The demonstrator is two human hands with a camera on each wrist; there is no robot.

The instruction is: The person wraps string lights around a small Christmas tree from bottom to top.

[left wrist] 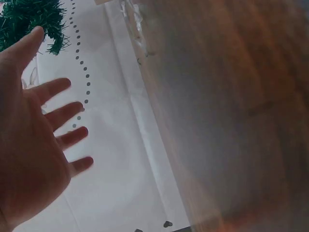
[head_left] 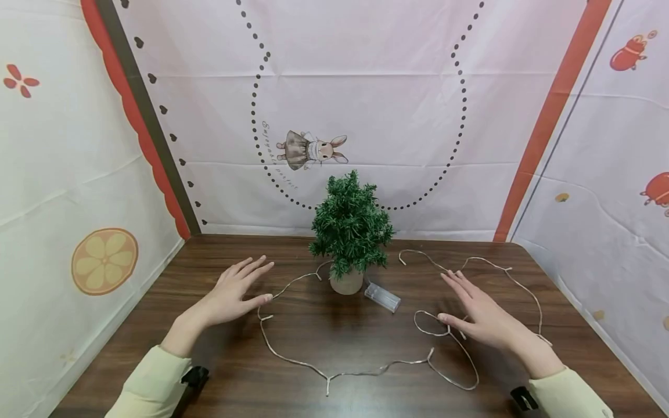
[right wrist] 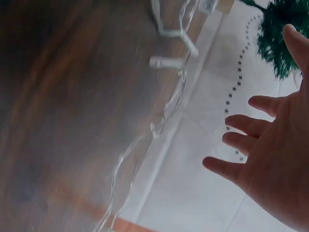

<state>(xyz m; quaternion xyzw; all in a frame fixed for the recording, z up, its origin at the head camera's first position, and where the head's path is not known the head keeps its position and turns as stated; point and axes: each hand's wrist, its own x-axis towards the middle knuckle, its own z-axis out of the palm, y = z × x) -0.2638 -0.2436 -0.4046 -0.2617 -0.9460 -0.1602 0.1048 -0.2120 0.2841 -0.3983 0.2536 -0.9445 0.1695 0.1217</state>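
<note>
A small artificial pine tree (head_left: 352, 223) in a pale round pot (head_left: 346, 283) stands toward the back of the table. A string of lights on clear wire (head_left: 300, 363) loops over the tabletop in front of it and off to the right. Beside the pot lies a clear battery box (head_left: 382, 297). My left hand (head_left: 230, 296) is held to the left of the tree, palm down, fingers straight, thumb near the wire. On the other side, my right hand (head_left: 483, 316) hovers above the wire loops with its fingers spread. Neither hand holds anything.
The dark wooden table (head_left: 366, 337) meets a printed cloth backdrop (head_left: 366, 116) behind the tree. More cloth (head_left: 601, 232) hangs along the right edge, and another panel (head_left: 68, 191) along the left. A black strap (head_left: 195, 377) shows at the left sleeve.
</note>
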